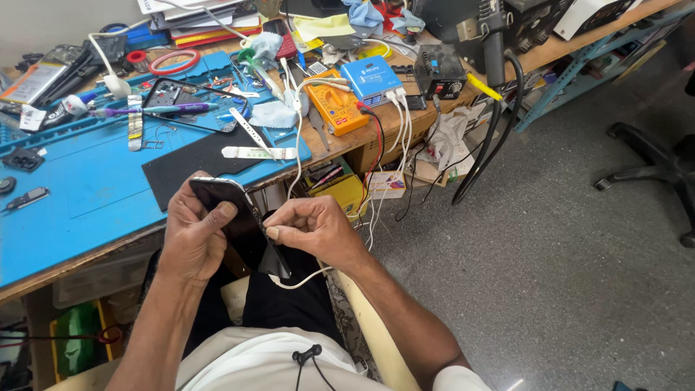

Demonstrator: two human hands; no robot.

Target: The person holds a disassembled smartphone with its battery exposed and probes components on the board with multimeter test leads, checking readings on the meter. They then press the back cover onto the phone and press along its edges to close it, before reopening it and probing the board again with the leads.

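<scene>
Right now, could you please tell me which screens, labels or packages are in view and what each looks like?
Dark glossy phone screen: in the left hand, right hand peeling film at its edge.
Orange multimeter with grey display: bench middle, rectangular.
Blue box-shaped unit with white label: beside the multimeter.
Small white printed carton: under the bench edge.

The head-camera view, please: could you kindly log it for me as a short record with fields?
Left hand: grips a glossy black flat smartphone at its upper end.
Right hand: fingertips pinched at the smartphone's edge, where a thin dark film hangs down.
Cable: a white cord loops below the right hand.
Workbench: blue rubber repair mat, orange boxy multimeter.
</scene>
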